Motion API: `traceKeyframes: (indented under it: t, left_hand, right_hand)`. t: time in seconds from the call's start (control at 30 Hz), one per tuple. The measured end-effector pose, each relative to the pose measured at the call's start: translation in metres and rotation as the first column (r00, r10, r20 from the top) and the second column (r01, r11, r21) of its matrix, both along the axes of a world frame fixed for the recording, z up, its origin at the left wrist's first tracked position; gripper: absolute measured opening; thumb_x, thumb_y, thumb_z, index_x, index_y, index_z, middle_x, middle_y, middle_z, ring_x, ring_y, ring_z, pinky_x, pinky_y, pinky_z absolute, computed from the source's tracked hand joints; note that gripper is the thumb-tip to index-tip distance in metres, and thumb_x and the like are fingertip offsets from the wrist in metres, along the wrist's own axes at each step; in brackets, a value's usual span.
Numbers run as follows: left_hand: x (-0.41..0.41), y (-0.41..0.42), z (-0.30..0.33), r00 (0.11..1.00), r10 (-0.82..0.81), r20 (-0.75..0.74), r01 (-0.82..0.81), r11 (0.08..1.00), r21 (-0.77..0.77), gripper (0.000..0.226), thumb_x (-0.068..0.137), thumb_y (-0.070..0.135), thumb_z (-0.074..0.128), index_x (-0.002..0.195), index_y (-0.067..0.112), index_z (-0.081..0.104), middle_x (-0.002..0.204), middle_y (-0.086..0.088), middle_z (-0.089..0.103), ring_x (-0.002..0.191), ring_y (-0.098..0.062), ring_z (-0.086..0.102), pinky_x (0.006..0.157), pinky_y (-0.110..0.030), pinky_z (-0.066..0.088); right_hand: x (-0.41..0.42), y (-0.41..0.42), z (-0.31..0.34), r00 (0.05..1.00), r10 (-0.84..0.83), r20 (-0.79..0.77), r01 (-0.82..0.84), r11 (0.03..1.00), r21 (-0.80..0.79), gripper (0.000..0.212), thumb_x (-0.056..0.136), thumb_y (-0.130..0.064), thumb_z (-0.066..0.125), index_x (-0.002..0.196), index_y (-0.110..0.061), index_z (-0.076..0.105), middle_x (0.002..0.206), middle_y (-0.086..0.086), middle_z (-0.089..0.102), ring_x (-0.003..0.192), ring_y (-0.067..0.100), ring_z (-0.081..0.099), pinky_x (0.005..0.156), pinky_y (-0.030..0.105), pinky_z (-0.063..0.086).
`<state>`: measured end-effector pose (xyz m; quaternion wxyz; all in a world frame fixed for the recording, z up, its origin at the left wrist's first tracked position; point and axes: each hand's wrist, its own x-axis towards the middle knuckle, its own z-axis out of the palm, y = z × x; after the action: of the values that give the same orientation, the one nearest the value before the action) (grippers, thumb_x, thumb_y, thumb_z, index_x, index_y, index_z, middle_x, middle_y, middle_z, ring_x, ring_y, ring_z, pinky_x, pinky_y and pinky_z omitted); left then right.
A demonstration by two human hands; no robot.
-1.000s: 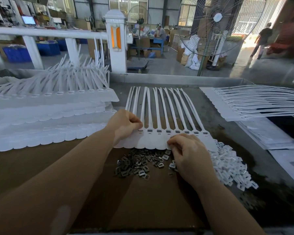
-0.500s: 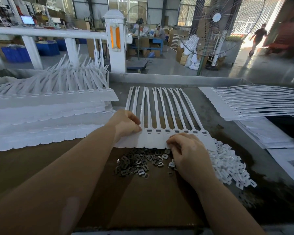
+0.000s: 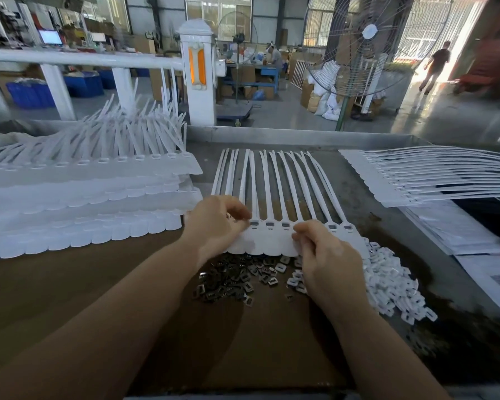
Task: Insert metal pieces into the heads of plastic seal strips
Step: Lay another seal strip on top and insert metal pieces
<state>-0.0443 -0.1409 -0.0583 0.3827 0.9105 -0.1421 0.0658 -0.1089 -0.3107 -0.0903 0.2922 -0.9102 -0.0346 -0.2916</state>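
The strips (image 3: pixel 274 197) lie flat on the bench (image 3: pixel 70 284) in front of me: a joined row of white plastic seals, their long thin tails fanning away from me and their flat tabs, with scalloped lower edges, pointing toward me. Each head is a small raised box where tail meets tab; the ones between my hands show a dark slot with something grey in it, but I cannot tell whether that is metal.

My left hand (image 3: pixel 217 223) sits on the left end of the row, fingers curled, thumb and fingertips pinched together at a head there. Whether that grip pinches a metal piece I cannot tell. My right hand (image 3: pixel 326 255) rests on the tabs further right, fingers curled, fingertips pressed close at a head; what that grip holds, if anything, is hidden.

The metal pieces (image 3: pixel 231 280) are a loose heap of small dark grey clips just below the tabs, between my wrists. To the right of my right hand lies a pile of small white caps (image 3: pixel 393 287). Stacked rows of strips fill the bench on my left (image 3: pixel 84 180), and another stack (image 3: pixel 416 180) lies on the right.
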Motion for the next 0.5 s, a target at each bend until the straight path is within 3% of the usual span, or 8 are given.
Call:
traceKeyframes:
  t: [0.17,0.2,0.3,0.5]
  left_hand:
    - [-0.025,-0.019,-0.001,0.958,-0.285,-0.037,0.286,0.936,0.204,0.013,0.082,0.031,0.069,0.077,0.042,0.065,0.083,0.025,0.056,0.084,0.006,0.045,0.093,-0.032,0.036]
    - [-0.026,-0.022,-0.002,0.954,-0.301,-0.02,0.294,0.914,0.281,0.007,0.083,0.035,0.068,0.084,0.042,0.068,0.086,0.025,0.054,0.088,0.006,0.042,0.095,-0.032,0.03]
    - [-0.027,-0.027,-0.005,0.953,-0.301,0.015,0.261,0.848,0.462,0.017,0.086,0.044,0.062,0.102,0.042,0.068,0.101,0.021,0.052,0.111,-0.004,0.037,0.093,-0.03,0.018]
    - [-0.028,-0.03,-0.01,0.944,-0.318,0.087,0.234,0.831,0.504,0.022,0.093,0.042,0.05,0.109,0.04,0.066,0.108,0.016,0.056,0.111,-0.01,0.041,0.092,-0.032,0.017]
  right_hand:
    - [0.0,-0.001,-0.001,1.0,-0.005,0.0,0.005,1.0,0.009,0.013,0.093,-0.017,0.054,0.101,-0.015,0.064,0.082,-0.003,0.069,0.072,0.012,0.06,0.066,0.027,0.048]
    - [0.0,-0.001,-0.002,1.0,-0.002,-0.005,0.002,1.0,0.012,0.013,0.093,-0.017,0.054,0.101,-0.015,0.064,0.083,-0.002,0.069,0.074,0.013,0.061,0.067,0.028,0.048]
    - [0.0,-0.001,-0.002,1.0,0.009,-0.022,-0.009,1.0,0.019,0.015,0.094,-0.015,0.052,0.104,-0.015,0.063,0.089,-0.002,0.07,0.082,0.015,0.063,0.073,0.029,0.05]
    - [0.001,-0.002,-0.004,0.999,0.016,-0.043,-0.015,1.0,0.019,0.015,0.094,-0.015,0.051,0.103,-0.015,0.062,0.092,-0.001,0.07,0.086,0.016,0.063,0.075,0.03,0.049]
